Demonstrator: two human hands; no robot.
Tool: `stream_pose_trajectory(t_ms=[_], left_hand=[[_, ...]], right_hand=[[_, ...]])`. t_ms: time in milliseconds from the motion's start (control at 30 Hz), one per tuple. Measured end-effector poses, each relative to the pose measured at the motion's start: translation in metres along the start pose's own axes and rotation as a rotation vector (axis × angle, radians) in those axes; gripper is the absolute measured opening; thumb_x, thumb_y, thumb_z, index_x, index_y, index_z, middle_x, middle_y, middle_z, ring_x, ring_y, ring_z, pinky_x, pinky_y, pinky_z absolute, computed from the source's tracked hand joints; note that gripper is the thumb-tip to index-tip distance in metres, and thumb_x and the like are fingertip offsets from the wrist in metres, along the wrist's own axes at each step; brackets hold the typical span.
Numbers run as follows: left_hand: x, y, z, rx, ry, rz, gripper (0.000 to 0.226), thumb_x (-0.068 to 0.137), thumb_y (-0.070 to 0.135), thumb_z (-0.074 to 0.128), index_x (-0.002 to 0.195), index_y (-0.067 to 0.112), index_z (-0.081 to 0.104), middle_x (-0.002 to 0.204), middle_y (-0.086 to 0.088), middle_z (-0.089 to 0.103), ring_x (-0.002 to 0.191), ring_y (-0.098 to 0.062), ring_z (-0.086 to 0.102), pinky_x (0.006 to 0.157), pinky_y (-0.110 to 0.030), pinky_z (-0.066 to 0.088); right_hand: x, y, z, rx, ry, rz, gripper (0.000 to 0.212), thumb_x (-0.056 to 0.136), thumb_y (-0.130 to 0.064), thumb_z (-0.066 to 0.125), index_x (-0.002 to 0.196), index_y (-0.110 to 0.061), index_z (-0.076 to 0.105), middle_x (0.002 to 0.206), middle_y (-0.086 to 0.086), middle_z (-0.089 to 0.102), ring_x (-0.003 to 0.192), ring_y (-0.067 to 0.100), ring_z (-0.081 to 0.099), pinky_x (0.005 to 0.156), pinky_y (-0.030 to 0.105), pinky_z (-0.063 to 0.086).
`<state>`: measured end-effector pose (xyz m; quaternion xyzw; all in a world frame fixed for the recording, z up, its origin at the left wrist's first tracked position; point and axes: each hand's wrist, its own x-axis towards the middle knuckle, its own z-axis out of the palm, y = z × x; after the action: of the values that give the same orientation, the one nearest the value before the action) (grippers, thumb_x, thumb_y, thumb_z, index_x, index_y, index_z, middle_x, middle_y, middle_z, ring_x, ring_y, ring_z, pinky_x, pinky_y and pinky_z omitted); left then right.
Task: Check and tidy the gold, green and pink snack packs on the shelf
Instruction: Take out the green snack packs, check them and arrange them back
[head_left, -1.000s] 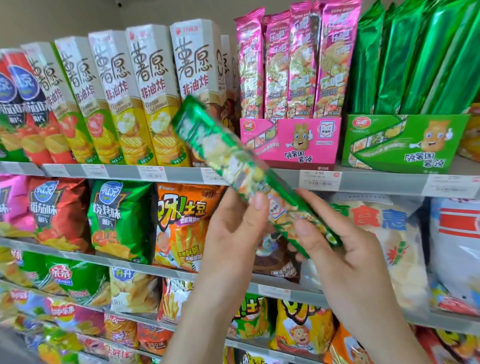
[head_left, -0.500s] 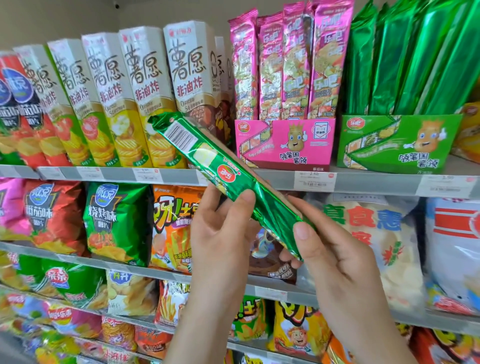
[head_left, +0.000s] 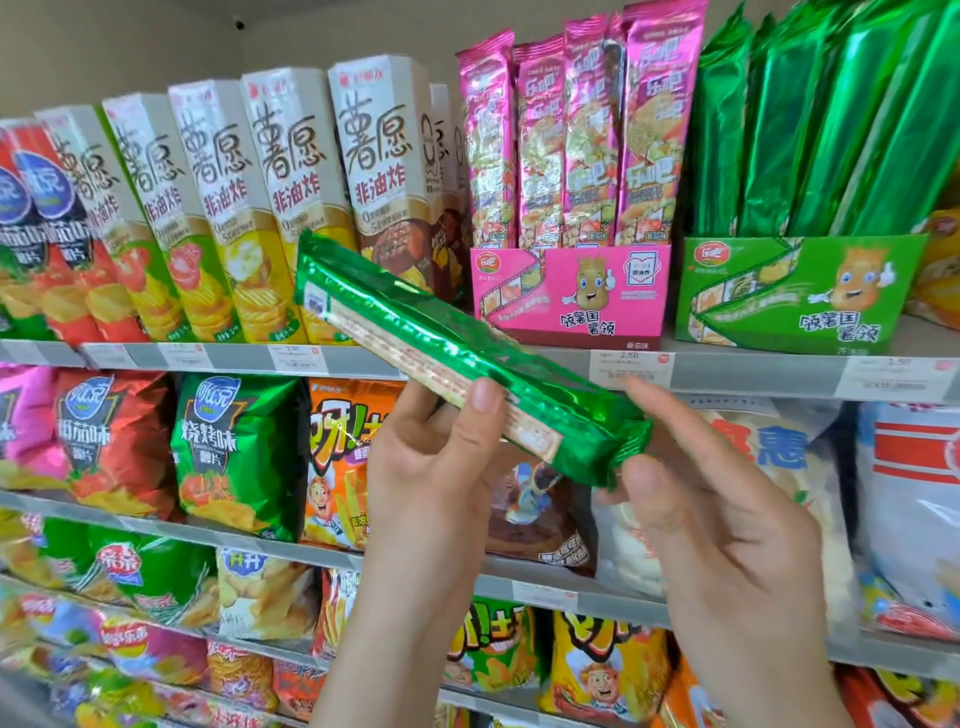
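I hold a long green foil snack pack (head_left: 447, 343) slanted in front of the shelf, its printed back panel facing me. My left hand (head_left: 441, 467) grips its middle with thumb on top. My right hand (head_left: 696, 509) pinches its lower right end. On the top shelf, pink snack packs (head_left: 576, 135) stand upright in a pink display box (head_left: 566, 296). To the right, green snack packs (head_left: 821, 119) lean in a green display box (head_left: 800, 296). A gold pack (head_left: 943, 270) shows only at the right edge.
Tall chip cartons (head_left: 249, 208) fill the top shelf on the left. The shelf rail (head_left: 727, 371) carries price tags. Lower shelves hold chip bags (head_left: 234, 457) and a large white bag (head_left: 914, 519).
The green pack has been rotated in my hands, from its picture front to the logo side to the back panel. Both hands stayed on it.
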<state>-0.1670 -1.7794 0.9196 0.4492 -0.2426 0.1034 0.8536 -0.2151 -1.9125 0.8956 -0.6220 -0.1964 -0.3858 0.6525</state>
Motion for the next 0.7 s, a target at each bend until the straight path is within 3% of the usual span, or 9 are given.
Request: stream_pose_trajectory(t_ms=[167,267,367,467,533,633,700], left_hand=[[0.001,0.000,-0.003,-0.051,-0.015,-0.056,0.031,0.079,0.024,0.071,0.107,0.011,0.068,0.104,-0.011,0.069,0.095,-0.026,0.068,0.086,-0.047,0.057],[0.006,0.002,0.000,0.018,-0.024,-0.063,0.024,0.082,0.033,0.072,0.102,0.020,0.071,0.101,-0.004,0.071,0.094,-0.020,0.069,0.076,-0.034,0.056],[0.012,0.006,0.003,0.128,0.019,-0.021,0.020,0.076,0.042,0.070,0.087,0.025,0.072,0.087,-0.003,0.070,0.084,-0.021,0.071,0.070,-0.034,0.057],[0.015,0.008,0.004,0.142,0.012,0.019,0.031,0.078,0.033,0.077,0.094,0.011,0.064,0.085,-0.006,0.070,0.081,-0.025,0.071,0.070,-0.039,0.058],[0.018,0.011,0.003,0.176,-0.004,0.031,0.044,0.075,0.030,0.076,0.106,0.004,0.058,0.089,-0.007,0.072,0.083,-0.025,0.073,0.074,-0.046,0.056],[0.023,0.014,0.006,0.243,-0.086,0.037,0.043,0.075,0.029,0.073,0.113,0.014,0.059,0.096,-0.005,0.073,0.089,-0.025,0.072,0.079,-0.057,0.051],[0.029,0.019,0.014,0.280,-0.152,0.070,0.035,0.078,0.028,0.073,0.111,0.024,0.063,0.103,-0.004,0.073,0.094,-0.026,0.070,0.081,-0.052,0.054]], right_hand=[[0.001,-0.001,0.001,0.026,0.022,-0.012,0.032,0.089,-0.033,0.067,0.121,-0.036,0.066,0.100,-0.012,0.075,0.079,0.010,0.074,0.070,0.019,0.057],[0.002,0.003,-0.005,-0.023,0.019,-0.073,0.031,0.090,-0.012,0.063,0.114,-0.030,0.069,0.108,-0.008,0.072,0.096,0.011,0.071,0.080,0.020,0.056],[0.002,0.007,-0.012,-0.100,-0.018,-0.151,0.031,0.086,0.000,0.062,0.106,-0.023,0.070,0.116,0.002,0.065,0.110,0.023,0.064,0.090,0.027,0.053],[0.005,0.005,-0.020,-0.032,-0.090,-0.097,0.021,0.086,-0.017,0.071,0.105,-0.024,0.071,0.126,0.006,0.060,0.119,0.031,0.059,0.096,0.034,0.052],[0.008,0.001,-0.023,-0.030,-0.113,-0.038,0.024,0.082,-0.038,0.074,0.103,-0.026,0.071,0.128,0.002,0.060,0.122,0.026,0.058,0.097,0.029,0.051],[0.013,0.000,-0.025,-0.128,-0.042,0.015,0.023,0.076,-0.051,0.074,0.093,-0.037,0.067,0.118,-0.008,0.066,0.111,0.017,0.066,0.091,0.021,0.052],[0.014,0.001,-0.027,-0.158,0.013,0.018,0.022,0.071,-0.047,0.076,0.089,-0.039,0.066,0.112,-0.009,0.069,0.104,0.016,0.069,0.087,0.024,0.054]])
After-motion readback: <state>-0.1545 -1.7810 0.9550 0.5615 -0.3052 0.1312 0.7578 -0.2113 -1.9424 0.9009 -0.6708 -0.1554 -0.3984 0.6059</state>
